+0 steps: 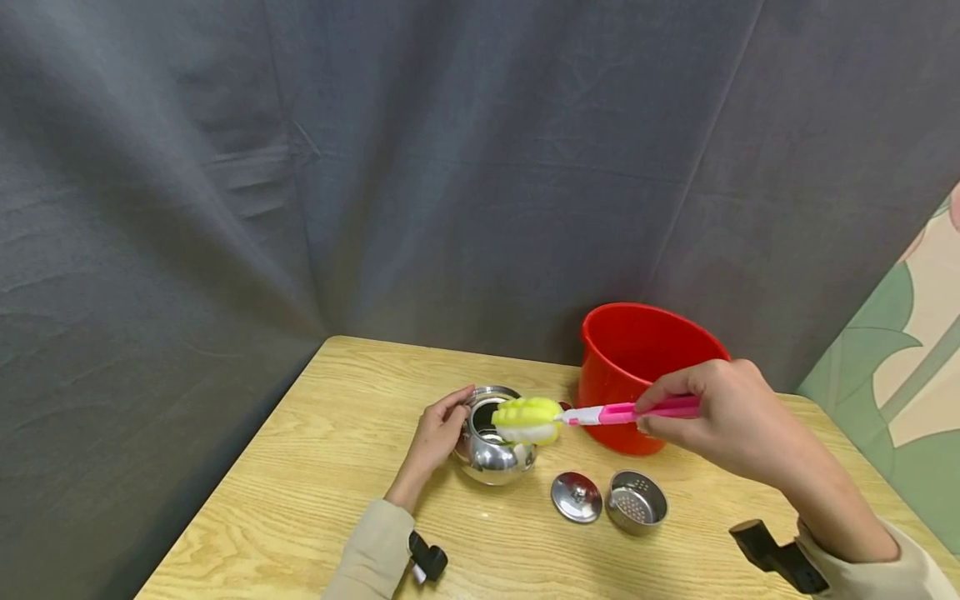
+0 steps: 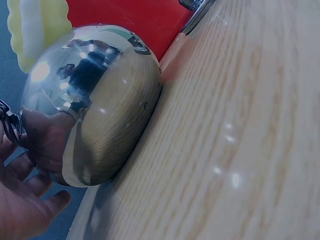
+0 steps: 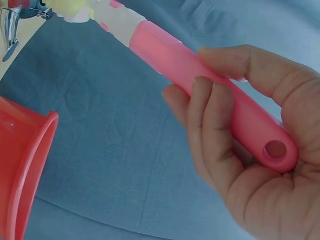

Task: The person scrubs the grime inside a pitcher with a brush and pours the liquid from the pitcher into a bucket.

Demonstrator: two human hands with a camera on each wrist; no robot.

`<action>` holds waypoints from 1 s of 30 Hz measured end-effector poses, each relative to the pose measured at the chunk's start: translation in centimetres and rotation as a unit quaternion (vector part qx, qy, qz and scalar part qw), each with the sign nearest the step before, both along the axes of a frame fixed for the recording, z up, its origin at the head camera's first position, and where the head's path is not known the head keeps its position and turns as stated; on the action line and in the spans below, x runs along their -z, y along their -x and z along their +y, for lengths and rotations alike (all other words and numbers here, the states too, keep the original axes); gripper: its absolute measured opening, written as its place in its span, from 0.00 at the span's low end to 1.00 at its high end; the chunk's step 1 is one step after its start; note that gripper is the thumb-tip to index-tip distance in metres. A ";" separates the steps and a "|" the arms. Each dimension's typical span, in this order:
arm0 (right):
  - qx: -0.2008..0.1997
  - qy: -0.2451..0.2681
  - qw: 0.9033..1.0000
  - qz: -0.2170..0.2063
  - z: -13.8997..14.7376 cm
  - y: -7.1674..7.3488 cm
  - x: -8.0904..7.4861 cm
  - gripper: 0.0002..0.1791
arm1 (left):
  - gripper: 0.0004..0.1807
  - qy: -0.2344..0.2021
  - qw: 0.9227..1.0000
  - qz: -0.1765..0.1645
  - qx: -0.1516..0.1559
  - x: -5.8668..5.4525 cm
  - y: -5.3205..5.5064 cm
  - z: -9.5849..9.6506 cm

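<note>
My right hand (image 1: 723, 417) grips the pink handle of a sponge brush (image 3: 205, 80), its fingers and thumb wrapped round it. The brush's yellow and white sponge head (image 1: 527, 419) overlaps the open mouth of a shiny steel teapot (image 1: 491, 462) in the head view. My left hand (image 1: 437, 433) holds the teapot at its left side, fingertips by the rim. In the left wrist view, fingers (image 2: 22, 167) lie beside the coiled metal of the teapot's handle (image 2: 11, 125), the thumb apart from the round body.
A steel lid (image 1: 577, 497) and a perforated strainer basket (image 1: 636, 502) lie on the wooden table (image 1: 330, 467), right of the teapot. Behind them stands a red bucket (image 1: 611, 375). A grey curtain (image 1: 480, 167) hangs along the table's back and left.
</note>
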State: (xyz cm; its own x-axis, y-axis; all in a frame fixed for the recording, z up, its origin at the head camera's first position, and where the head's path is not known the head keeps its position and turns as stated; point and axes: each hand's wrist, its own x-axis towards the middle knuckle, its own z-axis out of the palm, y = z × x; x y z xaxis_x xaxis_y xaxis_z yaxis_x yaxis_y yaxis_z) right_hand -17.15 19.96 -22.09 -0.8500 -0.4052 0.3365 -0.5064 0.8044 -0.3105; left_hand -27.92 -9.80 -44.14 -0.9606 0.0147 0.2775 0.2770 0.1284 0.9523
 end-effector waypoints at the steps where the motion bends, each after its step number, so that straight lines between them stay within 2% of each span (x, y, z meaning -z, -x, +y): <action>1: 0.001 0.002 1.000 0.002 0.0 0.0 0.0 0.07 | 0.22 0.001 1.000 -0.002 -0.001 0.0 0.0 0.0; 8: 0.013 0.018 1.000 0.020 0.0 -0.3 0.1 0.08 | 0.21 0.007 1.000 -0.005 -0.008 0.1 0.2 0.0; 14: 0.023 0.029 0.999 0.001 0.3 -0.3 0.6 0.07 | 0.21 0.008 1.000 -0.011 -0.009 0.1 0.2 0.0; 20: 0.042 0.046 0.998 0.033 1.4 -0.7 1.6 0.07 | 0.21 -0.002 1.000 -0.012 -0.001 0.0 0.1 0.0; 22: 0.051 0.058 0.997 0.030 1.8 -0.8 2.2 0.07 | 0.21 0.002 1.000 -0.013 0.000 -0.4 -0.1 0.1; 28: 0.089 0.105 0.990 0.019 3.0 -1.3 4.4 0.07 | 0.21 0.013 1.000 -0.012 0.007 -3.1 -2.3 0.1; 30: 0.103 0.126 0.987 0.010 3.3 -1.5 5.3 0.08 | 0.21 0.016 1.000 -0.010 0.006 -3.5 -2.7 0.2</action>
State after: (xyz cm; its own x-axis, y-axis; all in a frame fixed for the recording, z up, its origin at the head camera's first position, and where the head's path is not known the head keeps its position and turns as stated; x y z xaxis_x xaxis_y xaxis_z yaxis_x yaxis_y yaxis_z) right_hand -15.61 23.29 -27.41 -0.8975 -0.1255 0.4227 -0.3484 0.7893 -0.5055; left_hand -25.22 -9.63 -40.68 -0.9659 0.0351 0.2567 0.2590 0.1551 0.9533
